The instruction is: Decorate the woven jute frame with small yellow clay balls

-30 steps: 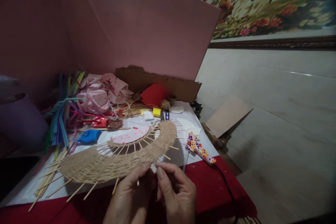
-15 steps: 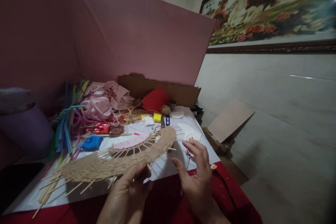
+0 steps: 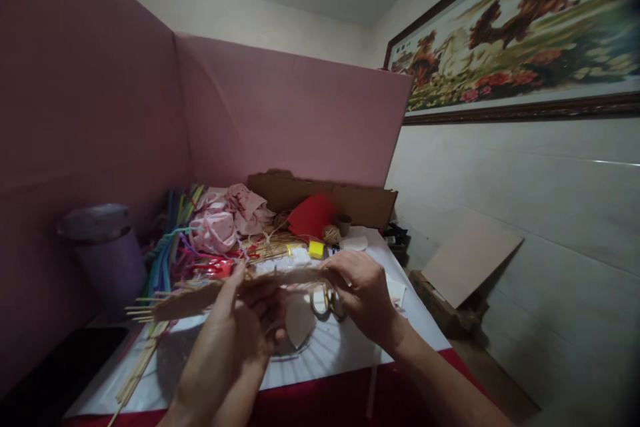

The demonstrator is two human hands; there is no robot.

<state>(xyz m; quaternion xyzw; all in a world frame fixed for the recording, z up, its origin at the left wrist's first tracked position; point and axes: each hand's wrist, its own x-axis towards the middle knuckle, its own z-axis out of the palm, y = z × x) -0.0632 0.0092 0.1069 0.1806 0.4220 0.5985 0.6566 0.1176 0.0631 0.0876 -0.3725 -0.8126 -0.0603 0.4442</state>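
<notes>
I hold a woven straw arc with wooden sticks (image 3: 200, 297) lifted edge-on above the table, roughly level with the camera. My left hand (image 3: 250, 320) grips it near the middle from below, fingers closed around its edge. My right hand (image 3: 357, 290) pinches the arc's right end, fingers closed. Under the arc, near my right hand, hang scissor handle loops (image 3: 323, 300) and a white paper piece (image 3: 299, 323); which hand holds these I cannot tell.
The white-covered table (image 3: 345, 353) with a red cloth edge carries pink fabric (image 3: 223, 220), coloured strips (image 3: 173, 250), a red sheet (image 3: 313, 215), a yellow block (image 3: 316, 249) and loose sticks (image 3: 135, 373). A cardboard box (image 3: 320, 190) stands behind; a purple bin (image 3: 107, 257) left; pink board walls.
The woven arc has been lifted off the table and tilted edge-on. My right hand came back from the table's right side and took the arc's right end. The camera tipped upward.
</notes>
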